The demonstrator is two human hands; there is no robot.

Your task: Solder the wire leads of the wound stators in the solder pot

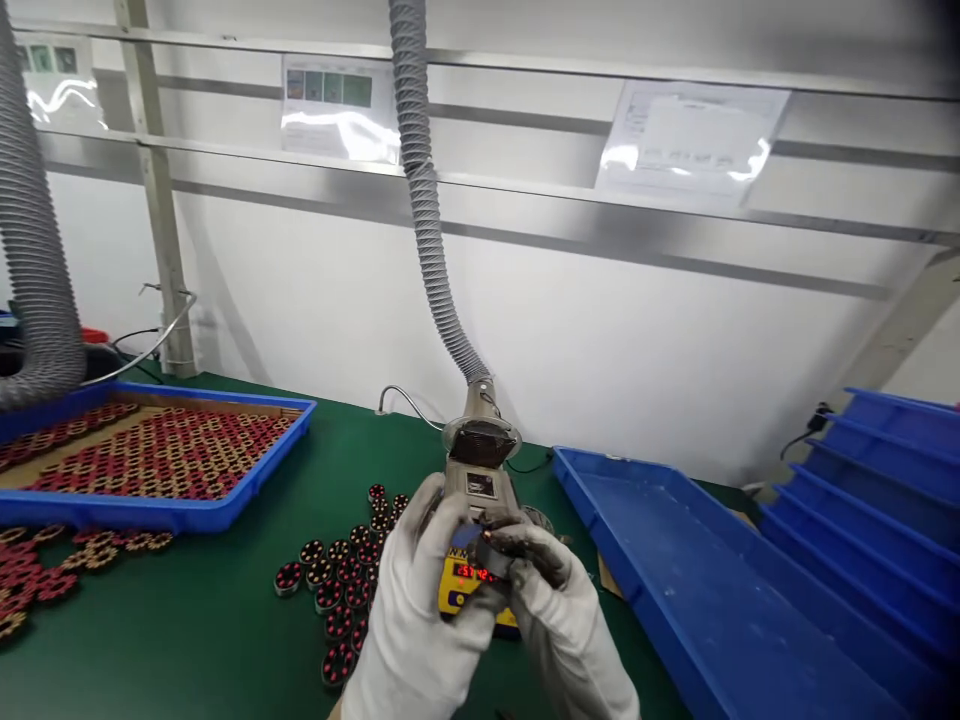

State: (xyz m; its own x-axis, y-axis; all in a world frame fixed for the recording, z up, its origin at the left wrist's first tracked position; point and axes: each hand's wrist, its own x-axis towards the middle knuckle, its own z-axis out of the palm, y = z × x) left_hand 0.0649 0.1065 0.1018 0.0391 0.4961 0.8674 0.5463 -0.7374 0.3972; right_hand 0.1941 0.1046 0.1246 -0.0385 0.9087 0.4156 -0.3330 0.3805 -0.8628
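Both my hands wear white gloves with darkened fingertips. They meet in front of a yellow and blue device (pixel 450 590) with a lit red digital display. My left hand (pixel 424 600) has its thumb and fingers closed around the near side of a dark ring-shaped part (pixel 493 557). From the other side, my right hand (pixel 559 590) pinches the same part; blackened glove fingers cover much of it. To the left of my left hand lie several small round black-rimmed parts (pixel 349 568) with red or pale segments. The held part's face is mostly hidden.
A grey ribbed hose (pixel 427 210) runs down to a metal hood (pixel 481 437) behind my hands. At left, a blue tray (pixel 210 515) holds many red and tan round pieces; loose ones lie before it. A blue tray (pixel 675 590) and stacked trays (pixel 862 500) stand right.
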